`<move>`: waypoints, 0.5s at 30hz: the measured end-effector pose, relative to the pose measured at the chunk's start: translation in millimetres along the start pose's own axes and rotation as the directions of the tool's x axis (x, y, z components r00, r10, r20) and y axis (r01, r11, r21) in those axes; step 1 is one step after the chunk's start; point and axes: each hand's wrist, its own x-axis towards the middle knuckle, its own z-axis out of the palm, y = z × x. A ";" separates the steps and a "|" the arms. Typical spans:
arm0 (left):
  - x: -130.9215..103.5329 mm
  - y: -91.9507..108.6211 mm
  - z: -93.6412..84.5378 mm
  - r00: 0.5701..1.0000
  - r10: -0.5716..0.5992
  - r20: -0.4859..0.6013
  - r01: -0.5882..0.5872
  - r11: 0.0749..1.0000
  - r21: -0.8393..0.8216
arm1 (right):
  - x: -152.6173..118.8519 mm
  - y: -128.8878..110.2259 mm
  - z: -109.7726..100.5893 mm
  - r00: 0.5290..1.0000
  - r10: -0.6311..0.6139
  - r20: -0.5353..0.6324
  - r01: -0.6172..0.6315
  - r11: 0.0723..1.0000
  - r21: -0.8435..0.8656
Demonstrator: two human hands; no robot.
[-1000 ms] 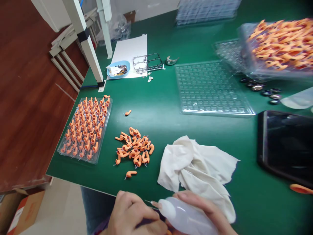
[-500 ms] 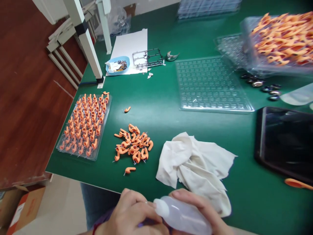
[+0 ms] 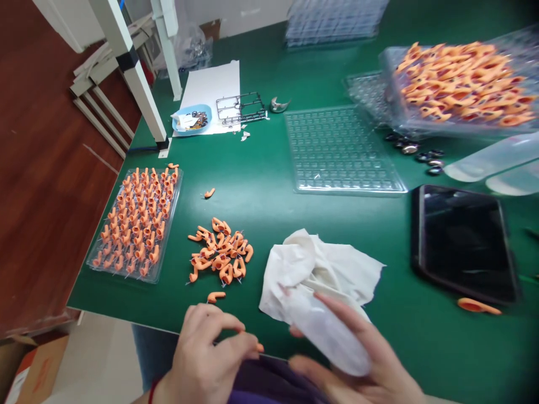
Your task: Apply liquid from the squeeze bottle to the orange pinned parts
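Note:
My left hand is closed in a pinch near the table's front edge, with the tip of a small orange earbud shell showing at its fingertips. In my right hand lies a translucent squeeze bottle, tilted with its blurred upper end over a crumpled white cloth. Beyond my left hand sits a loose pile of orange earbud shells with thin wires. One single shell rests just above my knuckles.
A clear tray of upright orange shells stands at left. An unfilled clear tray lies mid-table. To the right are a black tablet-like device, a heaped bin of orange parts and translucent bottles. A blue dish is at the back.
My hands have moved apart: the bottle has gone away from my left hand and tips up over the cloth. The orange shell tip now shows at my left fingers. The whole view has shifted slightly.

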 end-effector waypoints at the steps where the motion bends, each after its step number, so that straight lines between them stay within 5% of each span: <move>1: 1.1 -0.7 2.1 1.000 -0.022 -0.015 0.023 0.999 0.038 | 6.7 2.3 -0.9 0.992 -0.095 -0.079 0.083 0.987 -0.139; 4: 2.7 -0.9 8.7 0.999 -0.030 -0.045 0.034 0.995 0.095 | 24.2 7.2 4.7 0.953 -0.264 -0.146 0.201 0.917 -0.345; 7: 2.2 0.3 14.3 0.997 -0.010 -0.070 0.019 0.992 0.128 | 33.3 8.9 12.4 0.945 -0.304 -0.122 0.236 0.890 -0.390; 15: 3.0 -0.3 23.1 0.997 0.052 -0.061 -0.041 0.986 0.162 | 24.2 -11.0 2.7 0.959 -0.138 -0.248 0.047 0.938 -0.342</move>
